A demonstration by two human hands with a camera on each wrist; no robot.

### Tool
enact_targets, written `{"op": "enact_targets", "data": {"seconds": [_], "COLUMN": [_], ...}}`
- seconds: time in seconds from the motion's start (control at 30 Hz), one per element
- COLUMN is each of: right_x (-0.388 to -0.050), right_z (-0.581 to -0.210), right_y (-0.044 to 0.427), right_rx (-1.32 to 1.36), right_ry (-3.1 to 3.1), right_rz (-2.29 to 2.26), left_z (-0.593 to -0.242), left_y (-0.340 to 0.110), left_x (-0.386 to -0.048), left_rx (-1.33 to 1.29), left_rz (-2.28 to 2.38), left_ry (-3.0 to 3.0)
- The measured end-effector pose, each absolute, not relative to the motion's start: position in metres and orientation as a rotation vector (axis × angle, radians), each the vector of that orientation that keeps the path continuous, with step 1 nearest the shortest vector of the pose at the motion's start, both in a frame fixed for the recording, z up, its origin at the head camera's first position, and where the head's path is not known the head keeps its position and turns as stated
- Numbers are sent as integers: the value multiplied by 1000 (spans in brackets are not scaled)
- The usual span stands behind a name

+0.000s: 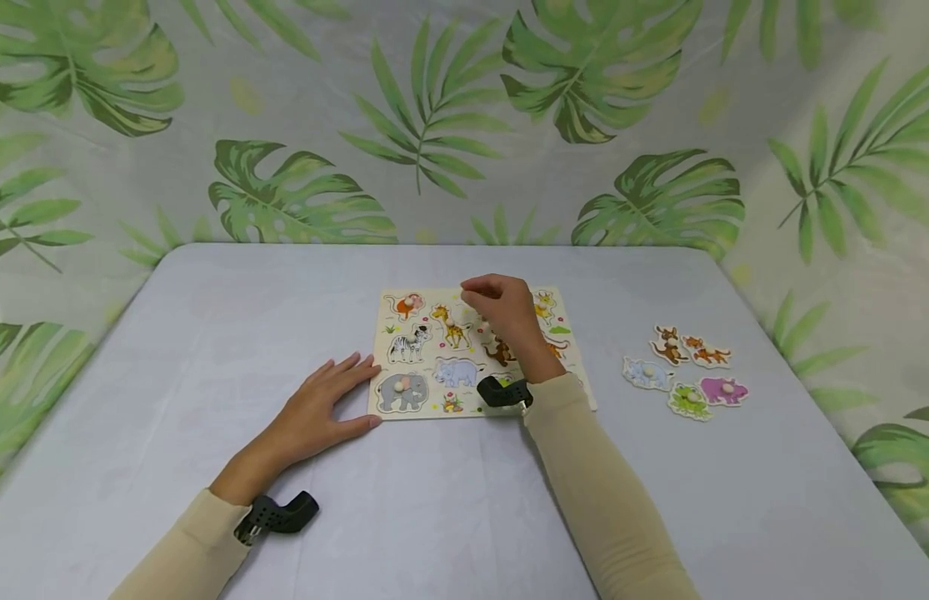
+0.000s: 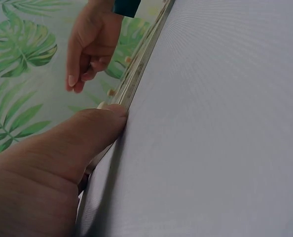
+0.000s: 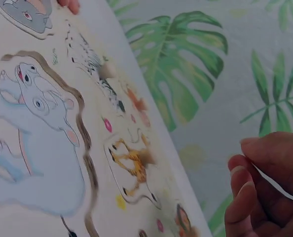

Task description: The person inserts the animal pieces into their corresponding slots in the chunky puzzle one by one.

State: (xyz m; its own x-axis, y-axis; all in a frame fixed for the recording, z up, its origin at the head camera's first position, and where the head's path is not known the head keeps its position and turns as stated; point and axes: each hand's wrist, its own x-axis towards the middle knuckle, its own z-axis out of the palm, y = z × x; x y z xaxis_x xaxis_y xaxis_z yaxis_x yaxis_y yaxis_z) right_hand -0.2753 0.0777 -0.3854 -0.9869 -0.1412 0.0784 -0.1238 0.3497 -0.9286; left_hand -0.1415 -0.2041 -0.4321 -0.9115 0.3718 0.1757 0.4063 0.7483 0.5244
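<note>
A wooden animal puzzle board (image 1: 437,392) lies on the table. My left hand (image 1: 317,408) rests at its left side, fingers spread and fairly straight; the thumb touches the board's edge in the left wrist view. Over the far part of the board hovers my right hand (image 1: 505,308), thumb and forefinger tips together, other fingers curled. Nothing shows between them in the right wrist view. Knobbed elephant (image 1: 402,392), zebra (image 1: 410,343) and giraffe (image 1: 452,327) pieces sit in the board. The blue rhino picture (image 3: 43,143) shows no knob inside its outline. My right hand and wrist hide some pictures.
Several loose pieces lie right of the board: a kangaroo (image 1: 669,345), a tiger (image 1: 706,352), a light blue rhino (image 1: 647,373), a green animal (image 1: 689,402) and a purple hippo (image 1: 723,391). A leaf-patterned cloth (image 1: 464,108) hangs behind the white table (image 1: 269,333).
</note>
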Motion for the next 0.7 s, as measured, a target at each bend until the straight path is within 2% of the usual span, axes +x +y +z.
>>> {"op": "enact_targets", "data": {"seconds": [0.7], "right_x": [-262], "right_z": [-363], "right_y": [152], "right_rx": [-366], "right_ry": [2793], "right_rz": [-1597], "left_z": [-432], "left_y": [-204], "left_x": [-142], "left_rx": [-645], "left_rz": [-884], "left_ry": [-2894]}}
